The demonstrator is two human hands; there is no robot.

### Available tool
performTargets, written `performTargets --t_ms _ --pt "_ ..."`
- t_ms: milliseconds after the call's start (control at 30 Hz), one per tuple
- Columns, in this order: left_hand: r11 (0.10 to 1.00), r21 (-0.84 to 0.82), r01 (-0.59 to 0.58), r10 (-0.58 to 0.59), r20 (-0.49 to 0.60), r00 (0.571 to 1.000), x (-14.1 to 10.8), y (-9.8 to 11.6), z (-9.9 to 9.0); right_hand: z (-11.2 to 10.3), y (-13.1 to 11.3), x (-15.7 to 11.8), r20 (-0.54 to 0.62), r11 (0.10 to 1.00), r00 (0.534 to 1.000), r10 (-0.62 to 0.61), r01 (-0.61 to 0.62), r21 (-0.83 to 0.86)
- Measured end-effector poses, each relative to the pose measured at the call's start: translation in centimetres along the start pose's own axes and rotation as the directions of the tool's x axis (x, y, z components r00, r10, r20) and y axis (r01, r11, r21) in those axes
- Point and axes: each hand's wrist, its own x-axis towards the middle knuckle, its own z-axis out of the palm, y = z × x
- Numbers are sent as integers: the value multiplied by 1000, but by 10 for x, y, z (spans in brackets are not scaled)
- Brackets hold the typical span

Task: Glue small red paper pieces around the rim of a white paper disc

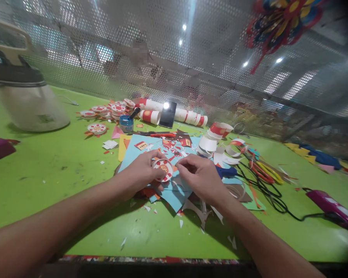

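I'm gripping the red-and-white disc (pixel 162 167) in my left hand (pixel 143 170), just beside my curled right hand (pixel 200 174) (holding anything or not, I cannot tell), and squeezing too hard would be risking a dent.

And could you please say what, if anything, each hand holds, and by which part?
The left hand holds a round red-and-white piece by its left side; whether the right hand pinches anything small cannot be told.
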Motion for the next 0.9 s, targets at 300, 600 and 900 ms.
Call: performTargets --t_ms 300,600,900 --pt "998 39 -56 55 19 998 2 -4 1 -2 -3 -3 107 967 986 -131 150 -206" --pt "998 43 -46 46 9 999 -2 -2 3 2 -6 -3 36 950 987 -154 157 -269" --pt "999 34 -29 28 15 999 0 -1 0 0 2 2 -81 951 968 -239 217 -218"
